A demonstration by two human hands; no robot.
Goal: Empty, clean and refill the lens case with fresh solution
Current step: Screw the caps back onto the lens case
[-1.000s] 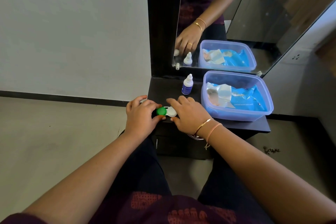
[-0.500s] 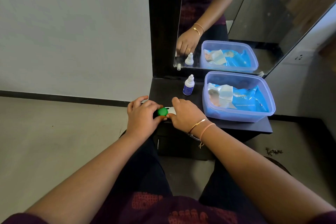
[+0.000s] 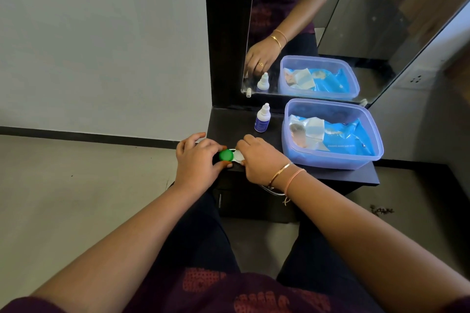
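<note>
The lens case (image 3: 235, 155) lies at the front left edge of the dark shelf (image 3: 330, 175). Its left well carries a green cap (image 3: 225, 155); the white right end is mostly hidden. My left hand (image 3: 198, 160) pinches the green cap between thumb and fingers. My right hand (image 3: 262, 160) curls over the white end and grips it. A small white solution bottle (image 3: 262, 118) with a blue label stands upright, capped, behind the hands near the mirror.
A clear blue-tinted plastic tub (image 3: 333, 157) with blue packets and white sachets fills the shelf's right half. A mirror (image 3: 330, 20) leans behind the shelf, on a dark panel. A grey wall and floor lie to the left.
My right hand has slid left and closed over the white end of the case, covering most of it. My left hand stays on the green cap.
</note>
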